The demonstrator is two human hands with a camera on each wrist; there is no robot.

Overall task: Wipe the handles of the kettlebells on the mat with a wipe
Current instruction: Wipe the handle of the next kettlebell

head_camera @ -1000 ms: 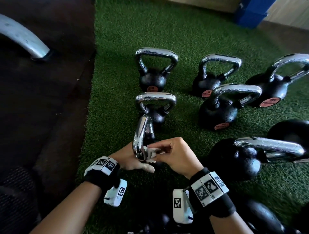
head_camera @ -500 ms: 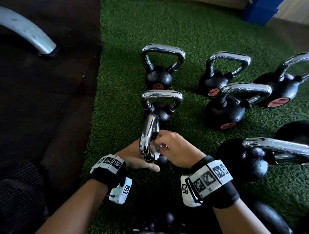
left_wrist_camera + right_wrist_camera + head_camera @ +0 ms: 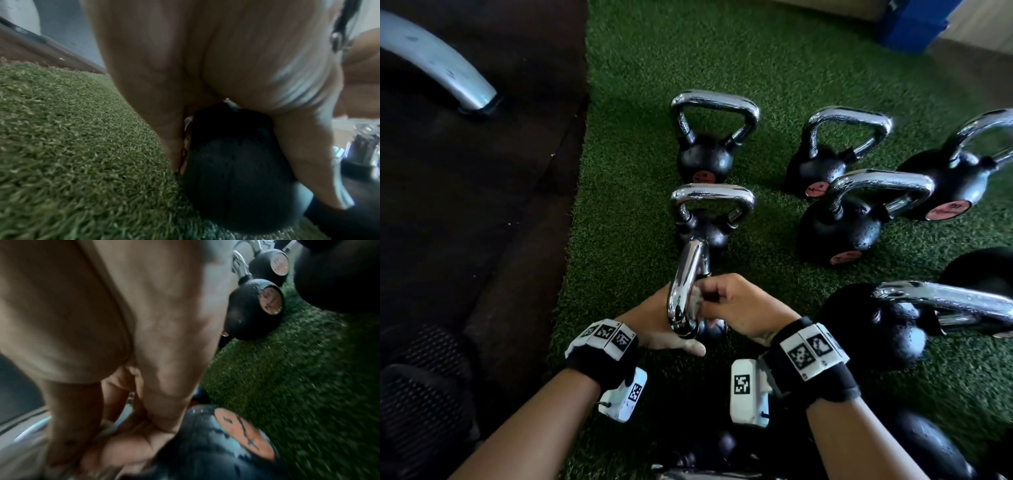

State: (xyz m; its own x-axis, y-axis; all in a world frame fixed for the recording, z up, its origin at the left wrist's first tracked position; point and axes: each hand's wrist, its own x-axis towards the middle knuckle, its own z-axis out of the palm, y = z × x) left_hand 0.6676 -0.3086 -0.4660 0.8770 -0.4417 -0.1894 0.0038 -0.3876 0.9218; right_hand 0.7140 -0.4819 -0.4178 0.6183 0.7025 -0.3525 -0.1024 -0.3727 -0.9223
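Kettlebell with black ball and chrome handle [image 3: 686,284] sits near centre on green turf mat [image 3: 626,212], edge-on in head view. Right hand [image 3: 739,308] pinches small white wipe [image 3: 694,297] against the handle's right side; wiping step underway, likely next: cover the rest of the loop, then the neighbouring kettlebells farther off. Left wrist view: left hand [image 3: 205,65] cups the black ball [image 3: 236,170], steadying it. Right wrist view: wipe hidden; orange label disc [image 3: 244,431] shows.
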